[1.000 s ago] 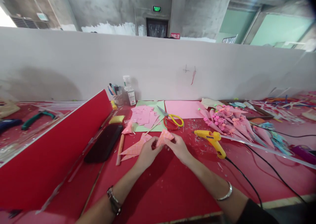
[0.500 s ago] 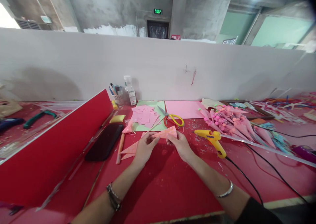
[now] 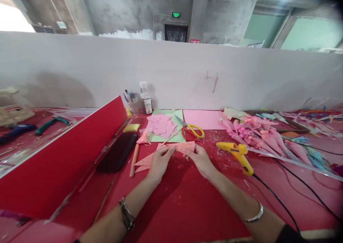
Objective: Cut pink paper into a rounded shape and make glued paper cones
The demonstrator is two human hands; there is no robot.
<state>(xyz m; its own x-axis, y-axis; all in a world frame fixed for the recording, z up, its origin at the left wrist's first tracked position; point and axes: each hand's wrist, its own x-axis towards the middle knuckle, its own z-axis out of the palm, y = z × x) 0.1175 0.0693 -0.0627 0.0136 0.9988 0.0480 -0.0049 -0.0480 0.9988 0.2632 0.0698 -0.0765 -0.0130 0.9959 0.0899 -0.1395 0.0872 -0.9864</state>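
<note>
Both of my hands grip a small pink checked paper piece (image 3: 181,147) just above the red table (image 3: 187,207). My left hand (image 3: 159,162) pinches its left end with fingers closed. My right hand (image 3: 200,159) grips its right side. More pink checked paper triangles (image 3: 144,162) lie flat on the table under my left hand. A yellow glue gun (image 3: 237,153) lies to the right of my right hand, its black cord (image 3: 276,198) trailing toward the front edge.
Red-and-yellow scissors (image 3: 190,130) lie on green paper (image 3: 167,125) with pink scraps (image 3: 160,125) behind my hands. A black phone (image 3: 118,156) and a wooden stick (image 3: 133,159) lie left. A red divider (image 3: 59,164) bounds the left. Finished pink cones (image 3: 257,134) lie at the right.
The paper piece was bunched between my hands a second ago. Now it is spread wider and flatter between them. The view has shifted slightly to the left.
</note>
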